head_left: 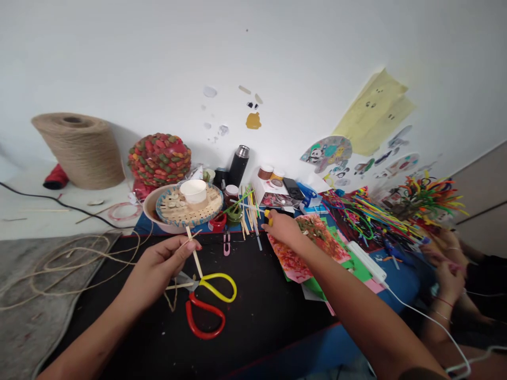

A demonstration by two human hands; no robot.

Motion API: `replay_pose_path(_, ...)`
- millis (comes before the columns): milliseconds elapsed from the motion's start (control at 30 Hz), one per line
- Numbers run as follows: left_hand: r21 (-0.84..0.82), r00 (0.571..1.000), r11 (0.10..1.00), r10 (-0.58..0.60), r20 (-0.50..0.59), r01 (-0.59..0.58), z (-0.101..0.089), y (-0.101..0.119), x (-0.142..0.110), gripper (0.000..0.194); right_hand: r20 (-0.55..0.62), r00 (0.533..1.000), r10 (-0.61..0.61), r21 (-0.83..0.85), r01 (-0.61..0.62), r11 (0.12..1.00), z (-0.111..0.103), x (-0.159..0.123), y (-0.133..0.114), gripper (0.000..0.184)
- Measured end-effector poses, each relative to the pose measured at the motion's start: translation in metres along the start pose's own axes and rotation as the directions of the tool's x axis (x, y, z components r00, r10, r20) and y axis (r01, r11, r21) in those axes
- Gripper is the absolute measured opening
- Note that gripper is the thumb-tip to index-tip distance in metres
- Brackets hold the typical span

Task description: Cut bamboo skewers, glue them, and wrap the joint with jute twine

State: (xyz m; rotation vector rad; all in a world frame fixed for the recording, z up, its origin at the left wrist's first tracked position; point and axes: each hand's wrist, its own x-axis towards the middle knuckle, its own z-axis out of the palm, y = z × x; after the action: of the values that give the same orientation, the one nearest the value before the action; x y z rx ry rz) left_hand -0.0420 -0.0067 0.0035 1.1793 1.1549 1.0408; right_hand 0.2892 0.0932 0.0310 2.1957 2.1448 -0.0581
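My left hand (pixel 160 264) is closed, pinching a flat wooden stick (pixel 195 258) between thumb and fingers. A thin strand crosses the stick near its upper end. Below that hand, on the black mat, lie scissors (pixel 206 317) with one yellow and one red handle, their blades partly hidden. My right hand (pixel 283 228) reaches across to the back of the table, its fingers closed around a small yellow thing (pixel 268 214), mostly hidden, that I cannot make out. Beside that hand is a sheet (pixel 285 258) covered with red and orange bits.
Twine (pixel 99 258) lies loosely coiled at left, before a large twine spool (pixel 85 153). A woven tray (pixel 162 203) with a white cup (pixel 193 190) rests on a basin. A black flask (pixel 238 166) stands behind. At right are a white power strip (pixel 366 261) and another person's hands (pixel 449 279).
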Motion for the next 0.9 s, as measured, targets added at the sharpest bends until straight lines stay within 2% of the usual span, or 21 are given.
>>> replay_pose_path(200, 0.003, 1.0, 1.0, -0.008, -0.001, 0.008, 0.001, 0.002, 0.0, 0.07, -0.071, 0.997, 0.032, 0.198, -0.017, 0.98, 0.003, 0.003, 0.008, 0.025)
replay_pose_path(367, 0.027, 1.0, 1.0, -0.007, -0.001, 0.007, -0.001, -0.003, 0.002, 0.067, -0.166, 0.98, 0.109, 0.488, -0.015, 0.873, 0.005, 0.006, 0.018, 0.018)
replay_pose_path(500, 0.048, 1.0, 0.999, 0.013, -0.002, -0.013, -0.001, -0.001, 0.001, 0.067, -0.211, 0.959, 0.189, 0.719, 0.021, 0.695, 0.009, 0.005, 0.026, 0.023)
replay_pose_path(633, 0.076, 1.0, 0.997, 0.007, -0.011, -0.006, 0.001, 0.004, 0.0, 0.068, -0.208, 0.945, 0.252, 0.885, 0.072, 0.459, 0.012, -0.005, 0.028, 0.032)
replay_pose_path(767, 0.098, 0.999, 0.995, 0.027, -0.027, -0.024, 0.003, 0.005, 0.0, 0.065, -0.185, 0.937, 0.296, 0.967, 0.119, 0.228, 0.011, -0.022, 0.024, 0.042)
replay_pose_path(900, 0.106, 0.999, 0.994, 0.03, -0.044, -0.025, 0.005, 0.008, -0.001, 0.065, -0.153, 0.93, 0.335, 0.988, 0.143, 0.053, 0.016, -0.041, 0.014, 0.05)
